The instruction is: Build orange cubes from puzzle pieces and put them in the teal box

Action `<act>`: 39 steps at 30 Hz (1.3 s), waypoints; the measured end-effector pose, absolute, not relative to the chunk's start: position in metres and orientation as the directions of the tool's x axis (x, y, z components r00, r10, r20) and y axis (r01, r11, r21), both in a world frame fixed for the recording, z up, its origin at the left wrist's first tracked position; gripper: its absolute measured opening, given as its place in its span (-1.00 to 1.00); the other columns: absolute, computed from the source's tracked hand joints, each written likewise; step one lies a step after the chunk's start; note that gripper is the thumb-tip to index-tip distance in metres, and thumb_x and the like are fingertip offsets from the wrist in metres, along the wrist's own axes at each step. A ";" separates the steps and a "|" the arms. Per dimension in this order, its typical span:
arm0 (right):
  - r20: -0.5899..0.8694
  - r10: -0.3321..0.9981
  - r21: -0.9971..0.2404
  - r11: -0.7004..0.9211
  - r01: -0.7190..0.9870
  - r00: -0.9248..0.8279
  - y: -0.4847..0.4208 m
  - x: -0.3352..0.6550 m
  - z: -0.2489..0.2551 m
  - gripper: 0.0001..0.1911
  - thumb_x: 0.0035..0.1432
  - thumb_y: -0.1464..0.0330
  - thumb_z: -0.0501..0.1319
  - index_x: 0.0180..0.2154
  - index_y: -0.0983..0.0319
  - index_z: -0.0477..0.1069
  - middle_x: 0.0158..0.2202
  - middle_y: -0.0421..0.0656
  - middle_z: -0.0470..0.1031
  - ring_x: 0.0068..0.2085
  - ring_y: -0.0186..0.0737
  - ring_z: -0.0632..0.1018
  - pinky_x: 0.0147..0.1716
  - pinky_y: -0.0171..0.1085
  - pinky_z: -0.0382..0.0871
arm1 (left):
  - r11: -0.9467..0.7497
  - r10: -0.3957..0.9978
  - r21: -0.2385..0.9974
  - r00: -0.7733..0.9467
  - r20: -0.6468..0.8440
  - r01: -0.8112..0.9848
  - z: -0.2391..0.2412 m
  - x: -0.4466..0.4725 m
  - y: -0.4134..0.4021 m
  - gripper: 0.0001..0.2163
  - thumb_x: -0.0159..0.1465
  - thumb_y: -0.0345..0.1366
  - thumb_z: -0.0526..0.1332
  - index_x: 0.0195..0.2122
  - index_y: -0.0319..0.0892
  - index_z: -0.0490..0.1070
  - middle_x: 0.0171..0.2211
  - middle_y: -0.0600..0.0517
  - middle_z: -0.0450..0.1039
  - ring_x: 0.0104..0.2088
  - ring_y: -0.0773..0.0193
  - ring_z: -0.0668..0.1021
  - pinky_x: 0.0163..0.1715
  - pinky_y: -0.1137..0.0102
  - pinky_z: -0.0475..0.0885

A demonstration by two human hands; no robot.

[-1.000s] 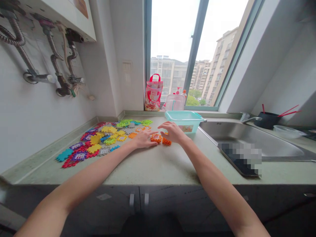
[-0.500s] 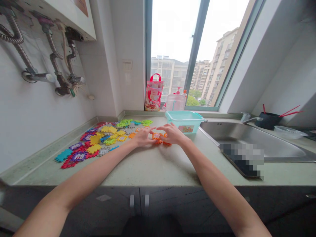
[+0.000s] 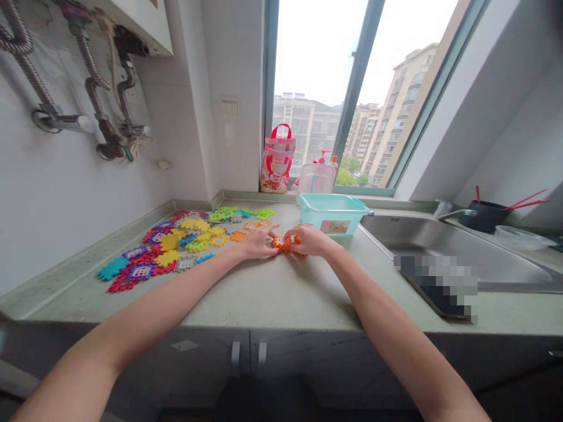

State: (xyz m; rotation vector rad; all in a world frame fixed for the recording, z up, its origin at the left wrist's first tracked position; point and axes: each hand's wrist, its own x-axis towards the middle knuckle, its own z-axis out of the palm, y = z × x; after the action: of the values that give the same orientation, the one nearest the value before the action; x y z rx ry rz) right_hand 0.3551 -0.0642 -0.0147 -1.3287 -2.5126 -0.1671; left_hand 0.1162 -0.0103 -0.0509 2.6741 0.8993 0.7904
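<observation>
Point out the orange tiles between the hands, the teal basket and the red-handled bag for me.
orange tiles (image 3: pixel 281 242), head view, on the top face showing between the hands.
teal basket (image 3: pixel 331 214), head view, on its front wall.
red-handled bag (image 3: pixel 276 170), head view, on its printed front.

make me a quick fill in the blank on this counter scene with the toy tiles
1. Both hands, left hand and right hand, grip the ____ coloured tiles.
2. The turquoise basket stands on the counter, beside the steel ____.
3. The red bag stands on the sill under the ____.

Missing words: orange; sink; window
</observation>
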 end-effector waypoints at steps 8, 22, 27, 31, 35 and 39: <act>0.499 0.718 -0.072 0.593 0.802 -0.486 -0.063 0.362 -0.014 -0.79 0.28 0.40 0.29 -0.09 0.15 0.66 -0.06 -0.07 0.70 -0.03 -0.02 0.65 0.10 -0.08 0.44 | -0.772 0.603 0.042 0.709 0.366 0.635 -0.002 0.032 0.011 -0.61 0.16 -0.23 0.35 0.04 -0.08 0.61 0.02 -0.08 0.61 0.06 -0.04 0.57 0.19 0.16 0.39; 0.630 0.625 -0.089 0.647 0.757 -0.461 -0.061 0.354 -0.019 -0.75 0.26 0.46 0.28 -0.08 0.14 0.65 -0.04 -0.10 0.70 0.01 -0.04 0.63 0.12 -0.05 0.42 | -0.666 0.745 0.121 0.651 0.146 0.736 -0.008 0.010 0.025 -0.76 -0.01 -0.04 0.43 -0.34 0.01 0.67 -0.27 0.00 0.59 -0.23 0.06 0.59 -0.26 0.33 0.46; 0.642 0.624 -0.080 0.632 0.771 -0.445 -0.062 0.359 -0.016 -0.74 0.25 0.48 0.28 -0.09 0.14 0.66 -0.05 -0.11 0.71 -0.01 -0.05 0.65 0.12 -0.07 0.42 | -0.710 0.697 0.162 0.651 0.301 0.685 -0.013 0.013 0.029 -0.81 0.16 -0.11 0.29 -0.37 -0.05 0.66 -0.41 0.04 0.60 -0.40 0.19 0.57 -0.34 0.37 0.43; 0.619 0.648 -0.075 0.611 0.788 -0.444 -0.065 0.357 -0.013 -0.75 0.28 0.46 0.27 -0.09 0.14 0.67 -0.04 -0.10 0.71 -0.01 -0.03 0.65 0.12 -0.05 0.42 | -0.756 0.610 0.069 0.664 0.433 0.650 -0.016 0.032 0.022 -0.69 0.35 -0.16 0.12 -0.20 -0.05 0.70 -0.20 -0.04 0.63 -0.26 0.15 0.62 -0.14 0.30 0.49; 0.602 0.658 -0.079 0.612 0.787 -0.451 -0.065 0.356 -0.013 -0.75 0.28 0.46 0.26 -0.09 0.14 0.67 -0.05 -0.10 0.71 -0.01 -0.03 0.65 0.12 -0.05 0.42 | -0.805 0.574 0.044 0.760 0.306 0.591 -0.022 0.042 0.017 -0.66 0.31 -0.20 0.19 0.01 -0.01 0.68 0.08 -0.03 0.60 0.04 0.07 0.62 0.11 0.28 0.46; 0.614 0.643 -0.069 0.621 0.781 -0.458 -0.064 0.357 -0.014 -0.75 0.28 0.46 0.26 -0.09 0.15 0.68 -0.06 -0.09 0.71 -0.01 -0.04 0.64 0.13 -0.07 0.42 | -0.825 0.564 0.128 0.789 0.245 0.550 -0.028 0.039 0.019 -0.60 0.24 -0.15 0.31 0.09 -0.03 0.65 0.19 -0.02 0.56 0.18 0.05 0.57 0.26 0.30 0.39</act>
State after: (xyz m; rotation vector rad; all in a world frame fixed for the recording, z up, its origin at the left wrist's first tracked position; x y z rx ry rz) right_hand 0.3567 -0.0637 -0.0138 -1.1122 -2.2386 -0.2963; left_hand 0.0393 0.0192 -0.0281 2.9244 0.9108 0.4241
